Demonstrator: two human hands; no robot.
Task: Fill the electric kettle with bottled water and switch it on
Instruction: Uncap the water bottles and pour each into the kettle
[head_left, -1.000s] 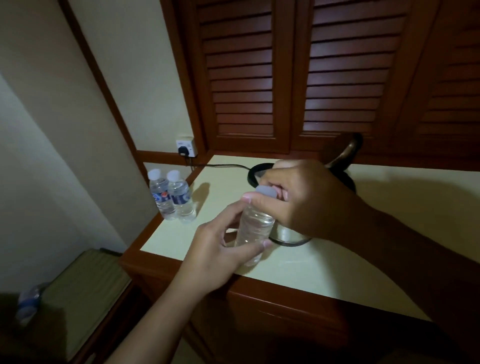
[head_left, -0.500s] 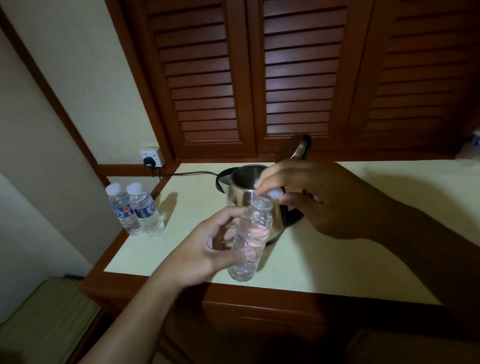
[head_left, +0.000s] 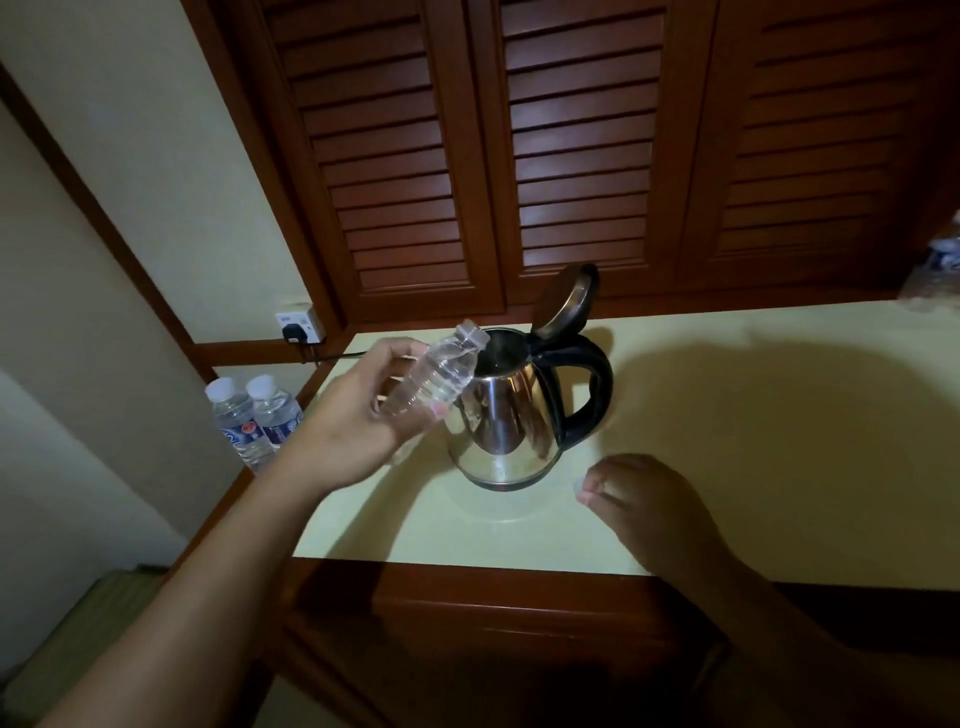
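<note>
A steel electric kettle (head_left: 511, 415) with a black handle stands on the pale countertop (head_left: 753, 441), its lid (head_left: 566, 299) hinged up and open. My left hand (head_left: 358, 431) grips an uncapped clear water bottle (head_left: 436, 376), tilted with its mouth at the kettle's rim. My right hand (head_left: 639, 499) rests on the counter to the right of the kettle, fingertips pinched on a small pale bottle cap (head_left: 579, 487).
Two capped water bottles (head_left: 252, 415) stand at the counter's left edge. A wall socket (head_left: 300, 326) with a black plug and cord sits behind them. Louvred wooden doors (head_left: 571, 156) back the counter. Crumpled plastic (head_left: 935, 270) shows at far right.
My right hand twisted the cap off and moved down to the counter on the right. My left hand raised the bottle and tilted it toward the kettle's opening.
</note>
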